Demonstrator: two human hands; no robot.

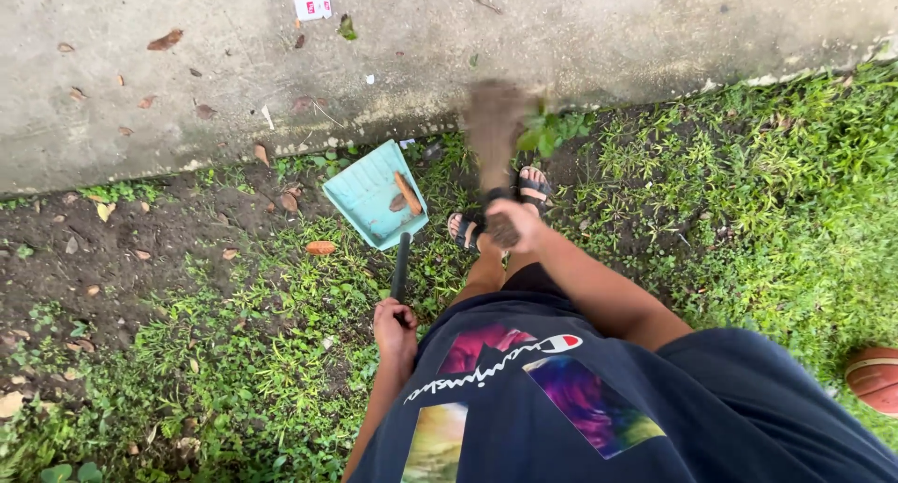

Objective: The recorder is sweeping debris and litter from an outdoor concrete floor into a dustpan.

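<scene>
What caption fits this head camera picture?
Left hand holds a turquoise plastic dustpan; right hand grips a blurred brown broom.

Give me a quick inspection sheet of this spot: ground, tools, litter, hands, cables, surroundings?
Surface: grass and bare soil beside a concrete slab.
Job's things: teal dustpan with debris in it; blurred broom.
Clutter: dry leaves, a paper scrap on the slab.
Hands: left hand grips the dustpan handle; right hand grips the broom.
Cables: nothing seen.
Surroundings: sandalled feet, orange ball at right edge.
</scene>
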